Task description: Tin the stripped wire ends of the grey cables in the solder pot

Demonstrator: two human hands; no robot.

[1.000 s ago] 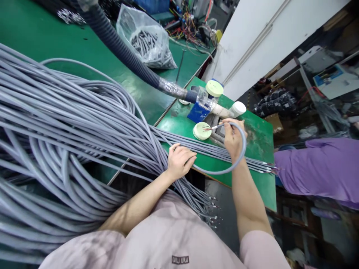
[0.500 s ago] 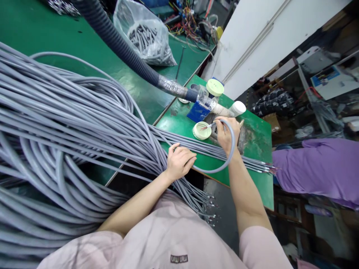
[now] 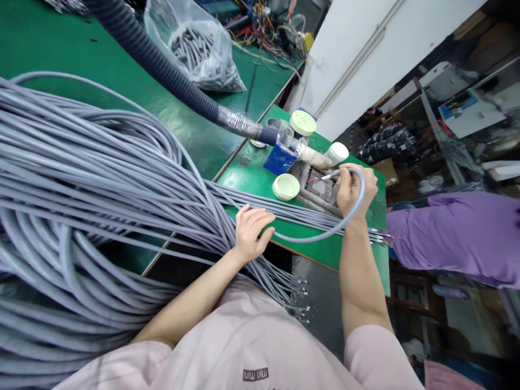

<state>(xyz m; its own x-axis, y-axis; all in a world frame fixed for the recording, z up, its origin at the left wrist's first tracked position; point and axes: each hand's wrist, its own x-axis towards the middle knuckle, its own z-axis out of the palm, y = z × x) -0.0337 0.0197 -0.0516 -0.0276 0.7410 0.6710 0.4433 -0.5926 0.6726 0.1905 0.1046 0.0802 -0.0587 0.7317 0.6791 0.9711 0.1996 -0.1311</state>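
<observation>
My right hand [image 3: 369, 188] pinches a grey cable [image 3: 320, 237] near its stripped end. Thin reddish wires point left from that end, over a square metal pot [image 3: 322, 189] with a silvery-grey surface inside. The cable loops back below to my left hand [image 3: 252, 234]. That hand rests on a large bundle of grey cables [image 3: 162, 173], fingers stretched and the thumb apart; its underside is hidden. A shallow cream-coloured cup [image 3: 286, 187] stands left of the pot.
A ribbed dark hose [image 3: 162, 70] ends at a blue box [image 3: 280, 158] beside the pot. Behind stand a cream lid [image 3: 303, 123] and a white jar [image 3: 337, 154]. A plastic bag [image 3: 199, 51] holds cable pieces. A person in purple [image 3: 455, 233] is at the right.
My right hand has moved right with the cable, taking its wire ends out of the cream cup and over the metal pot. The left hand stays on the bundle; the view has shifted slightly.
</observation>
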